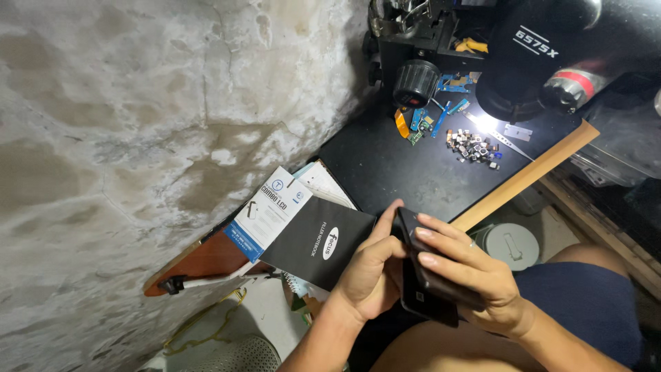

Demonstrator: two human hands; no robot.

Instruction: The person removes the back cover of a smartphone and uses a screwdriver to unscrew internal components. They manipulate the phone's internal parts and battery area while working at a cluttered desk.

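Observation:
A black phone (432,284) is held over my lap with both hands. My left hand (368,272) cups its left side, the thumb pressing on the upper edge. My right hand (471,269) wraps over the top of it, fingers curled across its face. The phone tilts down towards my thighs, and its lower end (430,306) sticks out under my right palm. Both hands hover just off the front edge of a black work mat (413,169).
A black notebook (320,242) and a white-and-blue box (268,212) lie at the mat's near corner. Small metal parts (474,147), flex cables (421,120) and a razor blade (516,131) sit under a black microscope (530,55). A rough plaster wall (151,138) rises on the left.

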